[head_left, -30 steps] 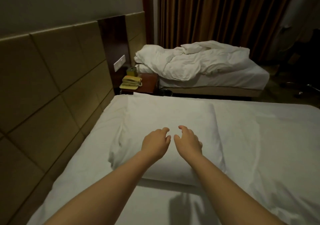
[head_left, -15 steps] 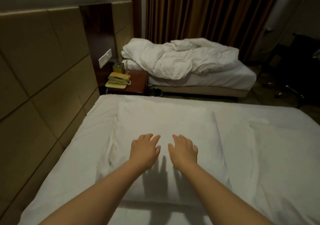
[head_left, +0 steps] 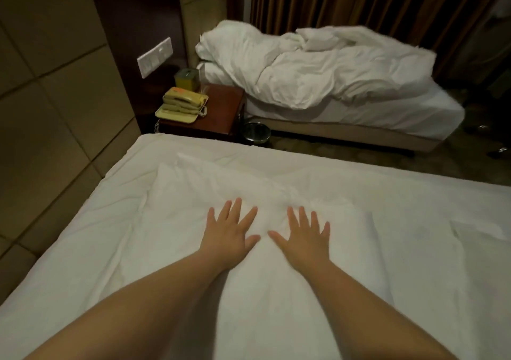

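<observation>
A white pillow (head_left: 182, 207) lies near the head of the near bed (head_left: 414, 249), which has a white sheet. Both my hands lie flat on the pillow's middle, palms down and fingers spread. My left hand (head_left: 229, 232) presses on the left, my right hand (head_left: 304, 238) on the right, thumbs a short gap apart. The cloth between and beyond the fingers is creased. Neither hand holds anything.
A padded headboard wall (head_left: 55, 110) runs along the left. Beyond the bed stands a dark wooden nightstand (head_left: 218, 116) with a yellow telephone (head_left: 182, 105) and a small box (head_left: 186, 76). A round bin (head_left: 255, 132) sits on the floor. A second bed carries a rumpled white duvet (head_left: 318, 66) before brown curtains (head_left: 359, 0).
My hands went from hovering with curled fingers to lying flat and spread on the pillow. The view has moved closer and tilted down.
</observation>
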`<act>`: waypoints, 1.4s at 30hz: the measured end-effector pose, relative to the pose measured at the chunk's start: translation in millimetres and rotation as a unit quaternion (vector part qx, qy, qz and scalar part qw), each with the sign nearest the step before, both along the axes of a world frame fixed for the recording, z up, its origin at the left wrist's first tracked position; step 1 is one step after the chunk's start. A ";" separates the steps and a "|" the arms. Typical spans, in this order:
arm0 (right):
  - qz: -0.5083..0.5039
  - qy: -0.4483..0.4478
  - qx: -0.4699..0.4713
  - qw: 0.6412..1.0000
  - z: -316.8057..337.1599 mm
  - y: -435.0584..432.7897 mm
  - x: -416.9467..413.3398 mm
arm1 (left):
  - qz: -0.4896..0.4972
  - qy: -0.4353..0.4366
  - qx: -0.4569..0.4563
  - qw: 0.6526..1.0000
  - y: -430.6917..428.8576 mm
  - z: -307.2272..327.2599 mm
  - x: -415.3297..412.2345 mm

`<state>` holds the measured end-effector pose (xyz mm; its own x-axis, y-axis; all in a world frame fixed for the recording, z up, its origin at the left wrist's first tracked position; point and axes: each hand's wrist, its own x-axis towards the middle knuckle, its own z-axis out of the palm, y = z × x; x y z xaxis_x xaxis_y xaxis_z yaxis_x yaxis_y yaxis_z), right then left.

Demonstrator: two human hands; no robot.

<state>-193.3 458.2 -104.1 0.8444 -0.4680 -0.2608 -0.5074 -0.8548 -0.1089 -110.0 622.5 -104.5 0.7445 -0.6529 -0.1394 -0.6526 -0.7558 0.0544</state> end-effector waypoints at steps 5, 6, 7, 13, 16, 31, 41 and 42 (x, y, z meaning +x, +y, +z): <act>-0.001 -0.052 -0.014 0.999 -66.2 -34.6 40.0 | 0.011 -0.013 -0.001 1.000 -50.1 -48.2 70.7; -0.002 -0.051 -0.022 0.998 -78.9 -40.3 49.3 | 0.011 -0.015 -0.003 1.000 -59.1 -59.6 83.6; -0.003 -0.047 -0.028 0.999 -91.1 -47.3 59.3 | 0.010 -0.014 -0.002 1.000 -67.7 -72.2 95.4; -0.002 -0.060 -0.059 0.996 -145.1 -79.5 115.3 | -0.031 0.067 0.107 0.991 -121.0 -134.7 167.8; -0.004 -0.045 -0.049 0.998 -167.7 -87.4 138.4 | -0.076 0.166 0.163 0.970 -140.5 -159.1 196.2; -0.054 -0.037 0.057 0.996 -207.6 -93.9 159.4 | -0.016 0.121 0.050 0.991 -145.1 -195.5 198.0; 0.006 0.068 0.034 0.997 -189.9 -74.8 144.8 | -0.033 0.144 0.117 0.982 -124.6 -176.1 176.9; 0.012 0.078 0.029 0.996 -185.0 -72.0 144.2 | -0.036 0.151 0.116 0.981 -122.2 -175.8 178.4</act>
